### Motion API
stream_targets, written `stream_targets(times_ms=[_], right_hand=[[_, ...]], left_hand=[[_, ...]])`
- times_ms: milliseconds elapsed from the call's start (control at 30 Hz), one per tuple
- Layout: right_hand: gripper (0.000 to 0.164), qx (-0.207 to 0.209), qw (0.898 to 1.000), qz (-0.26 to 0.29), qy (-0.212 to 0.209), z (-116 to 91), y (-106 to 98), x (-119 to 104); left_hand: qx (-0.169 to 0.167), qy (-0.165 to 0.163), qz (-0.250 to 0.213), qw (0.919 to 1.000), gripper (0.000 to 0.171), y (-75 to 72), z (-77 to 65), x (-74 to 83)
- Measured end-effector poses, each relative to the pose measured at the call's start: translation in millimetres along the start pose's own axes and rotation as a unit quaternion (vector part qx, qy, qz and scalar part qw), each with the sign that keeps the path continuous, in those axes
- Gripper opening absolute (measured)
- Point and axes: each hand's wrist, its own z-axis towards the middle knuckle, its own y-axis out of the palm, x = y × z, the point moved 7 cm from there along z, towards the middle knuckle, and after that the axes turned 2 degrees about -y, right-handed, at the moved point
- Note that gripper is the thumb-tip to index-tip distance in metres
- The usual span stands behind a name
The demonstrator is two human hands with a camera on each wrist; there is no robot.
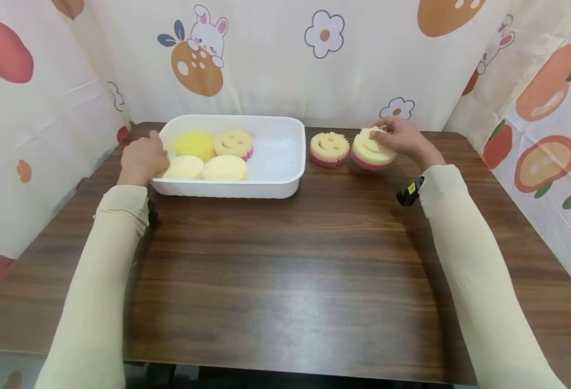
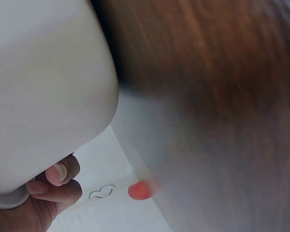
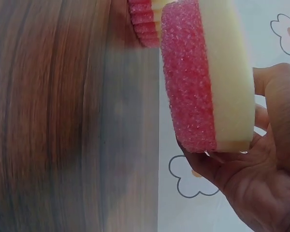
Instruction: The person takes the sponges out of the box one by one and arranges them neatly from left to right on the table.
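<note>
My left hand [image 1: 143, 156] grips the left rim of a white plastic tray [image 1: 278, 188]; the left wrist view shows its fingers [image 2: 65, 171] curled at the tray's edge. Inside the tray lie a bright yellow sponge [image 1: 194, 145], a smiley-face sponge [image 1: 233, 143] and two plain cream round sponges, one of them [image 1: 225, 168] nearer the middle. To the right, my right hand [image 1: 404, 141] holds a round smiley sponge [image 1: 372, 148], cream on top and pink below, tilted above the table. Another smiley sponge [image 1: 329, 148] with a scalloped edge rests between it and the tray.
The brown wooden table [image 1: 285, 259] stretches toward me from the tray. A printed curtain [image 1: 276, 65] with fruit and rabbits hangs behind the table and along both sides.
</note>
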Motion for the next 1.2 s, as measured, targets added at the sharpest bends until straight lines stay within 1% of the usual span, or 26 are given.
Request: stream_targets(times_ms=[133,267,533,833,967,1200], right_hand=[[0.061,-0.002,1.000,-0.006,0.007,1.7,1.9,7.0],[0.060,-0.006,0.999,-0.029,0.010,3.1,5.0,11.9],[0.062,-0.012,0.998,-0.050,0.019,8.3,6.4,15.9],[0.063,-0.015,0.999,-0.046,0.023,15.0,12.4,14.2],[0.064,-0.017,0.998,-0.042,0.038,16.6,15.2,15.7],[0.062,-0.023,0.997,-0.053,0.041,19.1,19.8,15.8]], left_hand=[[0.003,0.000,0.004,1.0000,0.067,-1.5,1.3,1.0],[0.001,0.002,0.005,1.0000,0.067,-1.1,1.6,2.6],[-0.013,0.001,0.005,0.9999,0.068,2.4,1.0,2.3],[-0.013,-0.003,0.008,0.9999,0.069,2.4,2.0,-0.4],[-0.019,-0.002,0.004,0.9998,0.069,1.0,0.0,1.5],[-0.012,-0.006,0.000,0.9999,0.068,1.8,-0.2,0.6]])
